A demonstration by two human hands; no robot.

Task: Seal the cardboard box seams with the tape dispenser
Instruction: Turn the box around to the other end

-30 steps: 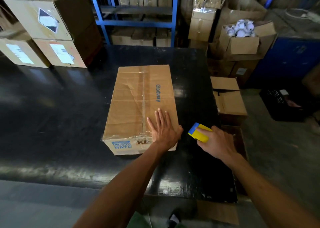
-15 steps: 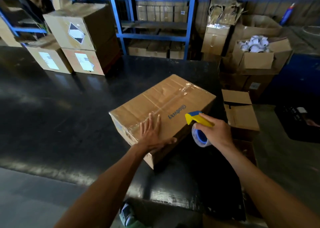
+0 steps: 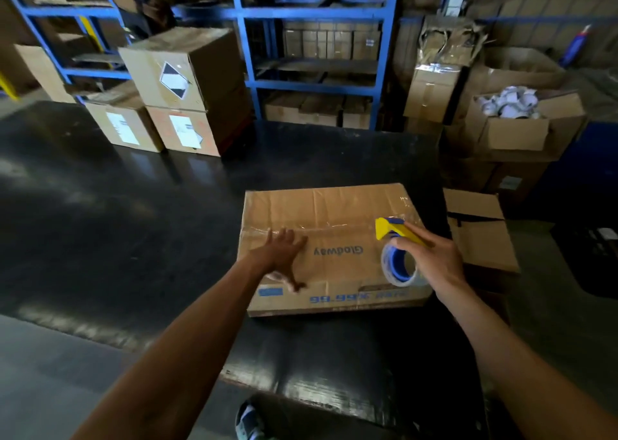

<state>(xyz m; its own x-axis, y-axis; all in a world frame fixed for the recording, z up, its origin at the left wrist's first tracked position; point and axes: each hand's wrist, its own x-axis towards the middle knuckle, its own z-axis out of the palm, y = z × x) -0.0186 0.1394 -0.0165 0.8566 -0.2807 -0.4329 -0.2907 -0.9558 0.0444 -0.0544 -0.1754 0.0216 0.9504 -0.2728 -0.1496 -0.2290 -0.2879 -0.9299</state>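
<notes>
A closed cardboard box (image 3: 334, 212) printed "Glodway" lies flat on the black table (image 3: 133, 222), its long side across my view. Clear tape runs along its centre seam. My left hand (image 3: 281, 259) rests flat on the box's left part, fingers spread. My right hand (image 3: 431, 259) grips a yellow and blue tape dispenser (image 3: 396, 249) holding a roll of clear tape, over the box's right end by the seam.
Stacked labelled cartons (image 3: 180, 92) sit at the table's far left. Blue shelving (image 3: 314, 38) with boxes stands behind. Right of the table are an open box of white rolls (image 3: 511, 108) and a low open carton (image 3: 478, 229). A shoe (image 3: 249, 419) shows below.
The box has been turned from lengthwise through a diagonal to lie crosswise. My left hand stayed on it. My right hand brought the dispenser up over the box's right end.
</notes>
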